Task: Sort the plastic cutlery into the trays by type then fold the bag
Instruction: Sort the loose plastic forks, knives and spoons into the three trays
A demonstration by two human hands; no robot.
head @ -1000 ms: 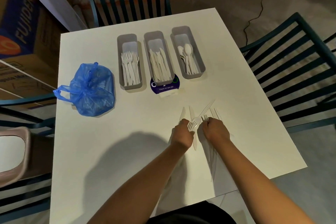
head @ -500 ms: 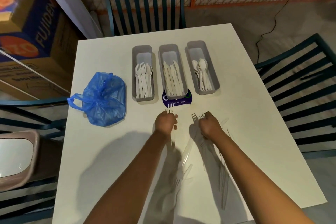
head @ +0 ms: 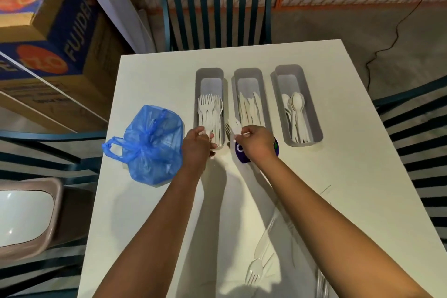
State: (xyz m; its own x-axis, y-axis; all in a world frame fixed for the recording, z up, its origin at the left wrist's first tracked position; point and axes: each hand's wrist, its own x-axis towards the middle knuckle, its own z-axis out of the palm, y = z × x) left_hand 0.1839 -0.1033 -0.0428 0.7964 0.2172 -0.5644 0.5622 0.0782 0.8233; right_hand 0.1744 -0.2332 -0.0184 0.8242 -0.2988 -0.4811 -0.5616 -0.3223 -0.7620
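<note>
Three grey trays are set side by side on the white worktop [head: 150, 225]: the left tray [head: 209, 72] is filled with white forks [head: 210, 113], the middle tray [head: 248, 74] with white knives [head: 250, 110], and the right tray [head: 289, 70] with white spoons [head: 296, 113]. The left hand [head: 196, 144] is held over the near end of the left tray, its fingers [head: 210, 136] curled around the handle of a white fork [head: 205, 129] that lies among the others there. The right hand [head: 257, 141] is held at the near end of the middle tray, above a dark blue round label [head: 239, 153] on the worktop; a white piece of cutlery [head: 235, 127] is pinched between thumb and fingertips, though its type cannot be told through the blur. A knotted blue plastic bag [head: 151, 146] is seen on the worktop to the left of the trays, near the left hand. More clear and white cutlery [head: 260, 259] is scattered on the near part of the worktop between the forearms. Dark slatted chairs [head: 215, 7] are placed around the worktop, and a cardboard box [head: 48, 38] stands to the left.
</note>
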